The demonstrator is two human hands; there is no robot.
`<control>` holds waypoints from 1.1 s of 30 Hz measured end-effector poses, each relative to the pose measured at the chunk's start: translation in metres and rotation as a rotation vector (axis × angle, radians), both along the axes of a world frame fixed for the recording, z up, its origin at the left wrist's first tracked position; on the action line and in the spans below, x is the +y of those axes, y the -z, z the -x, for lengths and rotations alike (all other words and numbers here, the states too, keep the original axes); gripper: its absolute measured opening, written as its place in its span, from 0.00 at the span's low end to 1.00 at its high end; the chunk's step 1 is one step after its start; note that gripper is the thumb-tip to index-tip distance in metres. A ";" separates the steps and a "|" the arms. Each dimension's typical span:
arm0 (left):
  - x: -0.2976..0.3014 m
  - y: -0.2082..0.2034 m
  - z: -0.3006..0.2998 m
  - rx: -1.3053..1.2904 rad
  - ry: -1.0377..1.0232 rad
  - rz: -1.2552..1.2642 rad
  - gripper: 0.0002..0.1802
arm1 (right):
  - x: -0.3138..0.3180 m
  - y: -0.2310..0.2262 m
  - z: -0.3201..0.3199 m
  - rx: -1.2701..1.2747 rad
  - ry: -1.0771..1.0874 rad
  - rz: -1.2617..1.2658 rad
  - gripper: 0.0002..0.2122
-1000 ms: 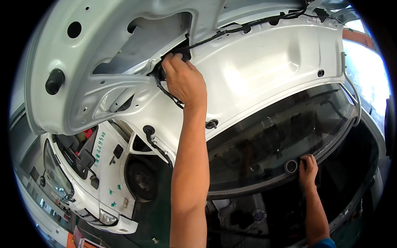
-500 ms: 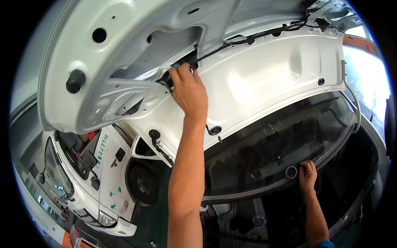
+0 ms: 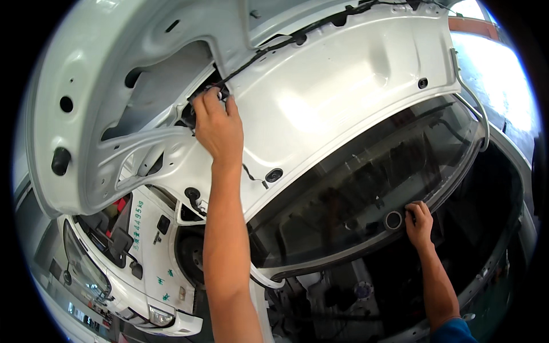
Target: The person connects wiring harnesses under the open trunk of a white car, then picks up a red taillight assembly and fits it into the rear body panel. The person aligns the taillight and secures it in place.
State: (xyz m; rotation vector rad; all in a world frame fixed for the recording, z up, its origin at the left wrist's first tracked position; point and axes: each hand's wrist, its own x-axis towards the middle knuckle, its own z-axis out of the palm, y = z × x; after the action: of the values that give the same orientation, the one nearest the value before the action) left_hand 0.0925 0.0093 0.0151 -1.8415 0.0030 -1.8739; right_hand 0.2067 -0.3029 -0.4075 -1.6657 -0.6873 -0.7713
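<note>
My left hand (image 3: 219, 123) reaches up to an opening in the white tailgate's inner panel (image 3: 320, 74). Its fingers are bent around a dark part inside the opening, mostly hidden by the fingers. A black wiring harness (image 3: 260, 52) runs from beside these fingertips along the panel's upper edge. Lower right, my right hand (image 3: 420, 223) is at the dark rear window glass (image 3: 354, 188). Its fingers are curled just right of a pale ring (image 3: 393, 220) on the glass; what they grip, if anything, cannot be made out.
Black round fittings (image 3: 274, 175) dot the panel, and a black rubber stop (image 3: 60, 161) projects at the left. A white truck (image 3: 143, 251) stands at the lower left. A curved metal tube (image 3: 473, 103) runs along the right side. Below the glass lies a dark vehicle interior (image 3: 343, 303).
The view has shifted, so the tailgate and both hands appear farther left. My left hand stays at the opening and my right hand beside the ring. A red spot by the left fingers no longer shows.
</note>
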 end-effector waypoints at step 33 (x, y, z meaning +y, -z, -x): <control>0.020 0.006 -0.003 -0.058 0.203 -0.001 0.18 | 0.001 -0.005 -0.001 -0.028 0.036 0.025 0.10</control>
State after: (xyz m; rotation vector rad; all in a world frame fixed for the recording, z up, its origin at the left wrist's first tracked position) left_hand 0.0955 0.0297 0.0089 -1.8440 0.1770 -2.0626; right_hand 0.2077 -0.3016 -0.4026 -1.6965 -0.6903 -0.8160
